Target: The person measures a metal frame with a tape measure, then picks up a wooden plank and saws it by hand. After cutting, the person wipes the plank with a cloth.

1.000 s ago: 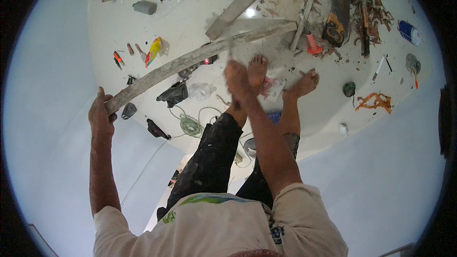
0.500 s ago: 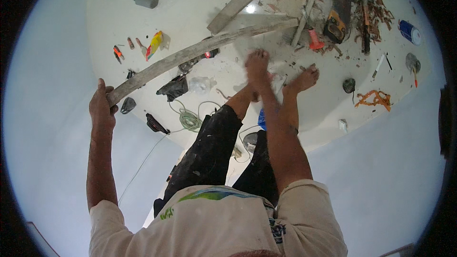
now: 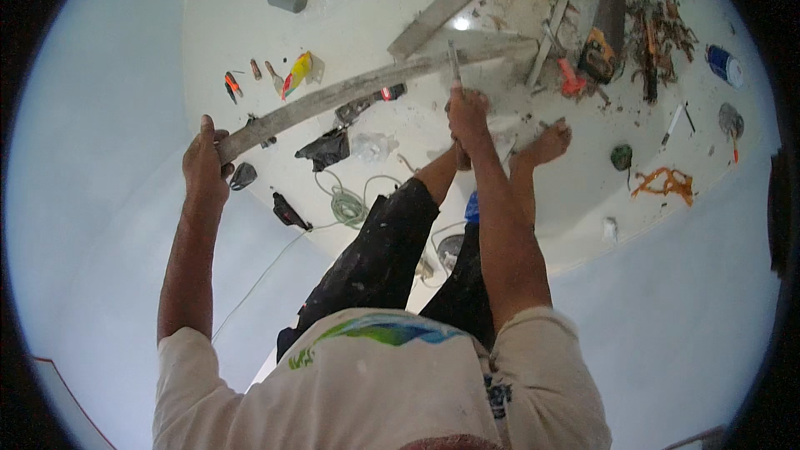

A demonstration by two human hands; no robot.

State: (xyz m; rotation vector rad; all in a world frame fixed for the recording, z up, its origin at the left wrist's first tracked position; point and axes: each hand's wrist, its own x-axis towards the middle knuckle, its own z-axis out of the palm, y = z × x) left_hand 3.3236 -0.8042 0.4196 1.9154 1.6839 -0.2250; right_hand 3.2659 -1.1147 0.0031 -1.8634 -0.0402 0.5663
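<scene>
A long, narrow, weathered grey wooden board (image 3: 325, 98) runs from the left up toward the upper middle. My left hand (image 3: 205, 158) is closed around its near left end, with the thumb along the edge. Above my feet, my right hand (image 3: 468, 123) is wrapped round a narrow hand tool (image 3: 454, 62) whose slim greyish end points up across the board. My fingers hide much of the tool, so its exact kind is unclear. A second grey board (image 3: 454, 2) lies beyond the first.
At the upper right lie a handsaw (image 3: 602, 54), a red-handled tool (image 3: 571, 79), wood scraps (image 3: 667, 37) and a blue can (image 3: 723, 65). Left of the board are a yellow-and-red packet (image 3: 297, 73) and a grey bottle (image 3: 287, 1). A coiled cable (image 3: 348, 207) and black bag (image 3: 325, 150) lie nearer.
My right hand, blurred low by my feet before, is now raised with the narrow tool showing in it. The left hand keeps its hold on the board. The whole view has shifted slightly.
</scene>
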